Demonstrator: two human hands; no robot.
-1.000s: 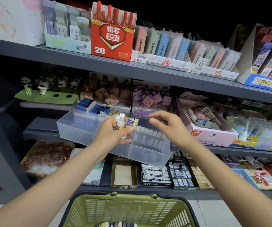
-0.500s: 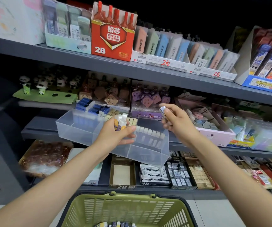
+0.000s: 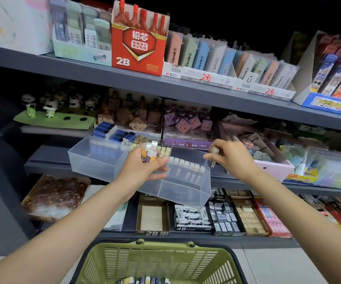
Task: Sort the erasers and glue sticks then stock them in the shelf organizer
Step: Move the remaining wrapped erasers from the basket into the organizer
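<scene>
Basket (image 3: 159, 261) is sitting nearest, at the bottom edge, with a row of small packs just showing inside — too cut off for counting. Above it, the left hand (image 3: 143, 168) is gripping a bunch of glue sticks (image 3: 150, 151) in front of the clear organizer (image 3: 186, 187); two white caps are showing, possibly a third stick behind, count not certain. The right hand (image 3: 230, 158) is pinching one small item (image 3: 214, 153) at the organizer's right rim — glue stick or eraser, cannot tell, it is blurred. Change: half a second ago this hand was lifted higher with the item held up; now it is coming down and in toward the right compartment, so it is probably about to be dropped beside the row of white-capped sticks (image 3: 188, 170) — about eight showing through the wall. The left compartment is holding blue erasers (image 3: 114, 133), roughly five or six packs; beige erasers (image 3: 145, 140) are lying behind the left hand, count unclear. Judging by what's left in the hand and basket, the stocking is partway done. Farther back, one red 2B box (image 3: 139, 48) is standing on the upper shelf (image 3: 83, 68).
</scene>
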